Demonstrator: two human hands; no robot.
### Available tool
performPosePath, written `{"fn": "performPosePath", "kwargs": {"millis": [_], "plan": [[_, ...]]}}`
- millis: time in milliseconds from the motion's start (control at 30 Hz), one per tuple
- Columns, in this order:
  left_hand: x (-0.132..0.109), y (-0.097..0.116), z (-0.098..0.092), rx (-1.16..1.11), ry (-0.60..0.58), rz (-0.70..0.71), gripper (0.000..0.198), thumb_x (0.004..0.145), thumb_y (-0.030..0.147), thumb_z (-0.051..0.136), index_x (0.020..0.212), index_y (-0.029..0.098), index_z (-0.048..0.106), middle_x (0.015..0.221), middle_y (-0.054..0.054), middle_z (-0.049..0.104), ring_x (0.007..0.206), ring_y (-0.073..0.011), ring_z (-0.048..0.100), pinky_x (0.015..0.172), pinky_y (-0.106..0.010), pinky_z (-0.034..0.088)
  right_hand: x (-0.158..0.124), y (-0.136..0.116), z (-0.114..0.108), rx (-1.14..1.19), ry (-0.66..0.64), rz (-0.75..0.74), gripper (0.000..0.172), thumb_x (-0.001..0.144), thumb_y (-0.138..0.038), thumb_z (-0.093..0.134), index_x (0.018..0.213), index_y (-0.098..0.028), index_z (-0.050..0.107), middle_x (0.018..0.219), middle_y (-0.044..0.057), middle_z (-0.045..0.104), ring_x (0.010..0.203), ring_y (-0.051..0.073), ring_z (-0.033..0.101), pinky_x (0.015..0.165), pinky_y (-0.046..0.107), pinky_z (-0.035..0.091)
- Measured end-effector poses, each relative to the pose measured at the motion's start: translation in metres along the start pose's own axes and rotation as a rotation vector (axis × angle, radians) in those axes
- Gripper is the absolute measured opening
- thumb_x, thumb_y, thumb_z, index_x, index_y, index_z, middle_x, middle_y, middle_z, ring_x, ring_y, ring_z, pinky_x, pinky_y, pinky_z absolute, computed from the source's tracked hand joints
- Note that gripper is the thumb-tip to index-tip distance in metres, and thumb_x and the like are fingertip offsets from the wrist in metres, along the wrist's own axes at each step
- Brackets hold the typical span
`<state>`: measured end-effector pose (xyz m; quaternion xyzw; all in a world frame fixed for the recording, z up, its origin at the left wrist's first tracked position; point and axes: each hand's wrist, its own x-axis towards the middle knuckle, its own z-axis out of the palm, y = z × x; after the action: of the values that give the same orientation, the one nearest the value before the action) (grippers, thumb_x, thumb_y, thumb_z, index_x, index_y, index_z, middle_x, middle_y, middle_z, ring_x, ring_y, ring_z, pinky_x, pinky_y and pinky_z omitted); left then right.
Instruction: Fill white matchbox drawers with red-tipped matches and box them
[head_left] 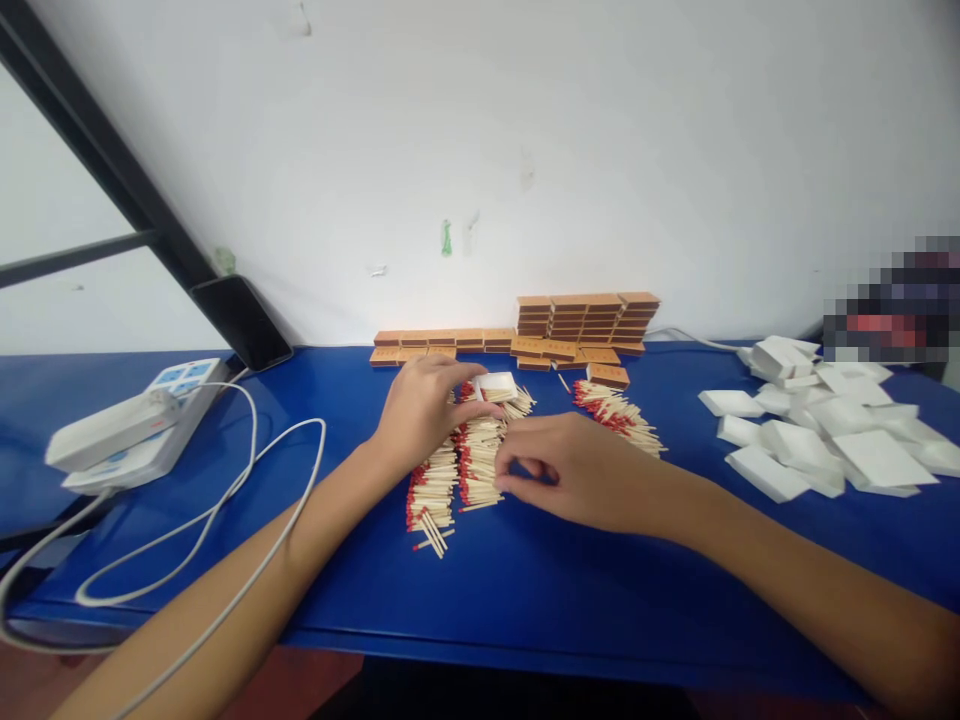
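Note:
My left hand [424, 405] holds a small white matchbox tray [496, 382] between thumb and fingers, tilted above the matches. Some matches show inside or just behind its near edge. My right hand [574, 465] is curled with thumb and forefinger together, at the right edge of the middle row of matches [478, 462]. Whether a match is between those fingertips, I cannot make out. Another row of red-tipped matches [433, 485] lies beside it to the left, with a few loose sticks at its near end. A third heap of matches [619, 415] lies beyond my right wrist.
Orange-brown matchboxes [585, 318] are stacked along the wall. White empty trays [806, 450] lie heaped at the right. On the left are a power strip [184, 385] with a white plug, a looping white cable [251, 440] over my left forearm, and a black phone-like slab [244, 320].

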<state>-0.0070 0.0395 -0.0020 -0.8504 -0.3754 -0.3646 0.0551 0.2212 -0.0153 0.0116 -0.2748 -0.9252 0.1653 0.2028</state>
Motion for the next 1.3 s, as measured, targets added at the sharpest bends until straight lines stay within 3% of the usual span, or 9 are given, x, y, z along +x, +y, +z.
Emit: {"fn": "performPosePath", "kwargs": {"millis": [133, 333, 600, 767, 1000, 1167, 1300], "plan": [[0.0, 0.002, 0.0, -0.002, 0.007, -0.023, 0.034, 0.093, 0.049, 0.078, 0.109, 0.019, 0.078, 0.096, -0.01, 0.078, 0.087, -0.0265, 0.072, 0.079, -0.042, 0.052, 0.0, -0.005, 0.004, 0.067, -0.16, 0.007, 0.013, 0.09, -0.009, 0.065, 0.081, -0.018, 0.069, 0.078, -0.002, 0.062, 0.068, 0.011, 0.053, 0.067, 0.025, 0.038], [0.0, 0.001, 0.001, -0.001, 0.015, 0.003, 0.038, 0.091, 0.051, 0.079, 0.11, 0.019, 0.078, 0.099, -0.011, 0.079, 0.088, -0.0272, 0.072, 0.081, -0.042, 0.053, 0.001, -0.005, 0.011, 0.065, -0.199, 0.051, 0.014, 0.093, -0.01, 0.063, 0.082, -0.018, 0.068, 0.084, 0.0, 0.067, 0.072, 0.012, 0.057, 0.069, 0.026, 0.04], [-0.001, -0.003, 0.001, 0.01, -0.014, -0.003, 0.035, 0.094, 0.049, 0.075, 0.112, 0.019, 0.077, 0.098, -0.01, 0.078, 0.089, -0.0263, 0.071, 0.081, -0.042, 0.052, -0.001, -0.004, 0.002, 0.085, -0.296, 0.14, 0.013, 0.096, -0.014, 0.062, 0.084, -0.019, 0.063, 0.09, 0.001, 0.069, 0.078, 0.014, 0.06, 0.071, 0.027, 0.04], [0.0, -0.005, 0.001, 0.013, -0.035, 0.008, 0.035, 0.093, 0.048, 0.077, 0.111, 0.018, 0.078, 0.097, -0.011, 0.078, 0.09, -0.0282, 0.071, 0.081, -0.043, 0.052, -0.002, 0.009, -0.008, 0.028, -0.213, 0.117, 0.015, 0.099, -0.021, 0.061, 0.084, -0.02, 0.062, 0.087, 0.001, 0.066, 0.075, 0.015, 0.057, 0.067, 0.028, 0.038], [-0.001, -0.006, 0.005, -0.017, -0.045, 0.097, 0.039, 0.092, 0.051, 0.077, 0.113, 0.018, 0.077, 0.098, -0.011, 0.079, 0.089, -0.0262, 0.073, 0.081, -0.041, 0.052, 0.001, 0.039, -0.038, -0.23, 0.08, 0.182, 0.016, 0.1, -0.029, 0.055, 0.091, -0.021, 0.065, 0.082, 0.003, 0.065, 0.07, 0.017, 0.057, 0.065, 0.03, 0.039], [-0.003, 0.008, 0.008, -0.08, -0.027, 0.165, 0.05, 0.079, 0.057, 0.086, 0.112, 0.02, 0.076, 0.098, -0.008, 0.08, 0.097, -0.0277, 0.075, 0.084, -0.041, 0.052, 0.0, 0.041, -0.029, -0.323, 0.155, 0.164, 0.014, 0.099, -0.027, 0.055, 0.09, -0.02, 0.065, 0.084, 0.004, 0.066, 0.069, 0.017, 0.058, 0.064, 0.03, 0.039], [-0.003, 0.016, 0.007, -0.126, -0.02, 0.167, 0.051, 0.078, 0.056, 0.086, 0.113, 0.02, 0.075, 0.101, -0.007, 0.08, 0.095, -0.0259, 0.075, 0.084, -0.04, 0.052, 0.001, 0.036, -0.017, -0.357, 0.173, 0.148, 0.016, 0.101, -0.029, 0.056, 0.094, -0.019, 0.067, 0.084, 0.004, 0.067, 0.07, 0.017, 0.059, 0.064, 0.03, 0.037]]}}
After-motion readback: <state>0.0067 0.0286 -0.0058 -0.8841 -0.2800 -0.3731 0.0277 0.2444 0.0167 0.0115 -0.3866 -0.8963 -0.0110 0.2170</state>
